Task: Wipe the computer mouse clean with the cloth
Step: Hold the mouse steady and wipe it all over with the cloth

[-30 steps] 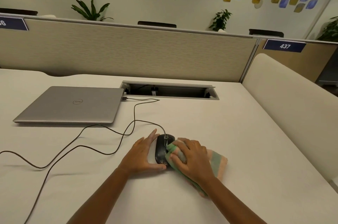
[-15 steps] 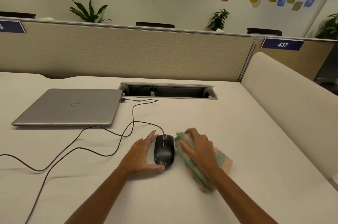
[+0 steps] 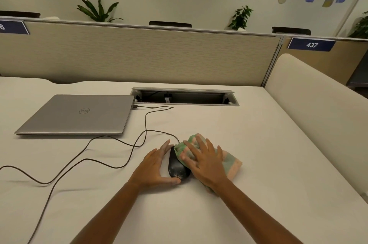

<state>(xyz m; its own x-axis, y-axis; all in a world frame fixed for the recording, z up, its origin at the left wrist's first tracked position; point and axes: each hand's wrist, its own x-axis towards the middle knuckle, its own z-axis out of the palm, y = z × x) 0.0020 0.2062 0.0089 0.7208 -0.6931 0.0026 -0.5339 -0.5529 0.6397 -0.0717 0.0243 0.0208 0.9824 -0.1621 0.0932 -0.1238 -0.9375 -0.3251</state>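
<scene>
**Wipe in progress, far end of mouse under cloth**

Mouse [image 3: 177, 167] lying near middle of bench [image 3: 258, 144], long axis running away toward far edge. Left hand [image 3: 154, 166] open, cupped against its left side, thumb at near end. Right hand [image 3: 206, 162] spread flat, pressing cloth [image 3: 229, 161] onto far right part. Pale specks showing on near end, closest to left thumb; likely next pass. Buttons, wheel, right flank hidden by cloth. Cable [image 3: 111, 140] trailing left toward laptop [image 3: 79, 113].
</scene>
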